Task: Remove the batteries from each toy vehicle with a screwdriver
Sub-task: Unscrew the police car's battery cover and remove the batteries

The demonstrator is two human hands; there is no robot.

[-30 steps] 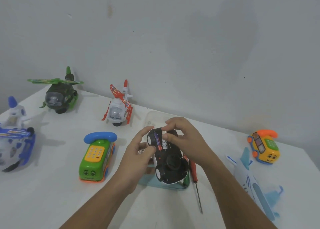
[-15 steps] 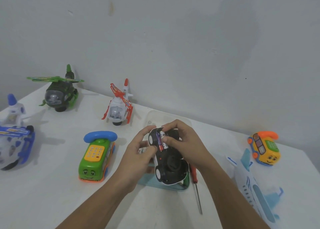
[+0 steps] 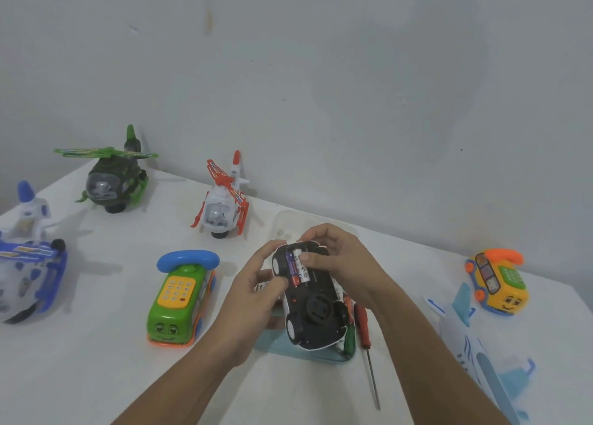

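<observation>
The white worktop (image 3: pixel 96 376) is crowded, and I judge that the main hazard: a cell that springs free could roll among the toys or over the near edge. The pale blue toy airplane (image 3: pixel 475 351) lies close beside the right forearm, so a wide swing of that arm might knock it. At the middle of the worktop, over a pale blue tray (image 3: pixel 276 349), the black-and-white toy car (image 3: pixel 313 315) is held belly-up with its battery bay open. Whether it rests on the tray or hangs above it cannot be told. The left hand (image 3: pixel 253 302) grips the car's left flank, thumb at the near end of the cells. The right hand (image 3: pixel 346 261) curls round the car's far end, thumb pressed on the batteries (image 3: pixel 296 269). With both hands working at one end, the car could twist out of the grip and drop. The red-handled screwdriver (image 3: pixel 362 323) lies just right of the car, touched by neither hand. Bare thumbs are doing the prying, and they may slip on smooth casings. Levering from the wrong end could bend a contact, and a sudden release could fling a cell past the tray. Two batteries show, one dark and one white. Any further one is hidden.
</observation>
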